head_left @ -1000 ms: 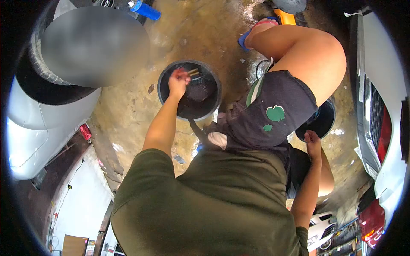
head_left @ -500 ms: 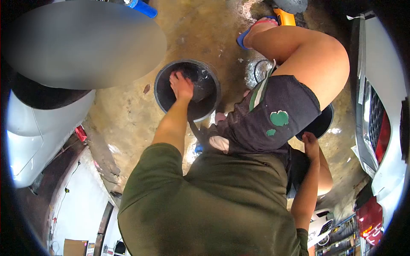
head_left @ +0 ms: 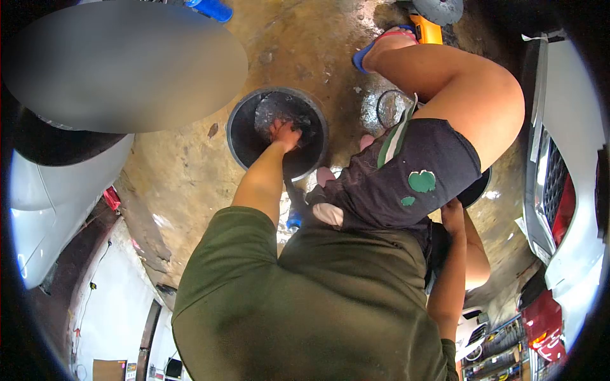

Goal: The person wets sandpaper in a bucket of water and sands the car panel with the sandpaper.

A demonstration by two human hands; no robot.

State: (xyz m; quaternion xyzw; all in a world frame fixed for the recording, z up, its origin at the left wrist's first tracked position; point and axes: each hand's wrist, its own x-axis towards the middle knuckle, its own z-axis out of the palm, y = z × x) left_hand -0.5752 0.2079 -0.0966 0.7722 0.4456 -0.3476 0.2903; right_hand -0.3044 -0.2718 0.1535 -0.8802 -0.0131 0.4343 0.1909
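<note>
My left hand (head_left: 286,134) reaches down into a round black bucket (head_left: 232,130) on the floor. Its fingers are apart and partly under the water (head_left: 270,109) inside; I see nothing held in them. My right hand (head_left: 452,216) is low beside my leg, at the near edge of a second dark bucket (head_left: 476,190). The dark shorts (head_left: 419,152) cover part of that bucket and the fingers of this hand, so its grip does not show.
Light car bodywork stands at left (head_left: 70,197) and right (head_left: 572,114). On the wet floor (head_left: 184,190) lie a blue cylinder (head_left: 213,9) and a clear round object (head_left: 393,108). A yellow object (head_left: 429,30) is near my sandalled foot (head_left: 384,47). A grey blur hides the upper left.
My left hand has moved from the bucket's left side toward its middle and deeper into the water. My right hand has drawn slightly closer to my leg, and more of it is hidden.
</note>
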